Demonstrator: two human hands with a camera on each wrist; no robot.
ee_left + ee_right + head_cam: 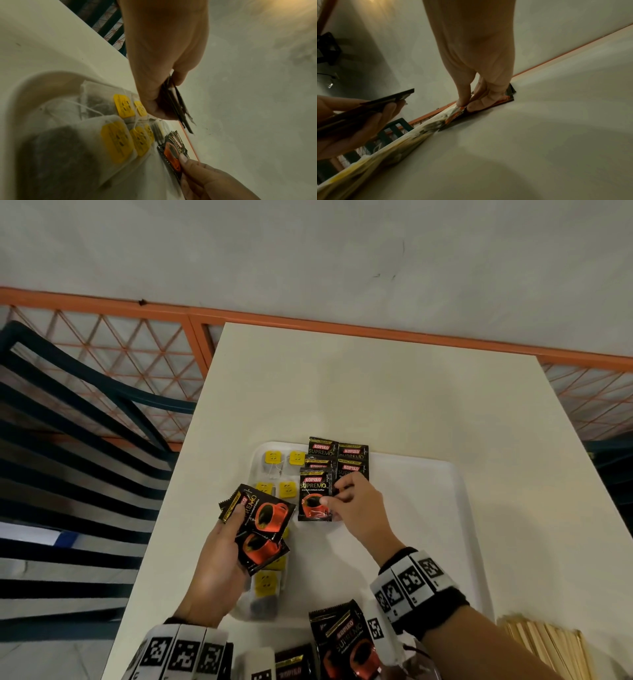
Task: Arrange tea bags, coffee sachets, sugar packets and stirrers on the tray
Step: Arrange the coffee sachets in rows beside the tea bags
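Sachets (337, 455) of black coffee sit in a tight block at the tray's 12 o'clock edge, overlapping one another. The tray (418, 529) is white and lies on a pale desk (376, 392). The right hand (356, 506) pinches one more sachet (315, 494) between thumb and fingers, holding it flat at the 6 o'clock side of that block; the right wrist view shows the fingertips (476, 105) pressed down on its face against the tray floor. The left hand (219, 563), at 9 o'clock from the tray's middle, grips a small fan (262, 525) of further sachets, thumb on top and fingers curled beneath, raised above the tray; the left wrist view shows them edge-on between thumb and fingers. Tea bags (277, 474) with yellow tags lie in two columns along the tray's 9 o'clock side, running from 12 toward 6 o'clock, partly hidden under the left hand. At 6 o'clock, off the tray near the desk edge, more loose sachets (346, 642) lie in a heap. Wooden stirrers (544, 645) rest in a bundle at about 4 o'clock, beside the right forearm. Both wrists wear bands printed with black-and-white markers. A dark slatted chair (68, 474) stands at 9 o'clock from the desk, and an orange lattice rail (137, 344) runs beyond it.
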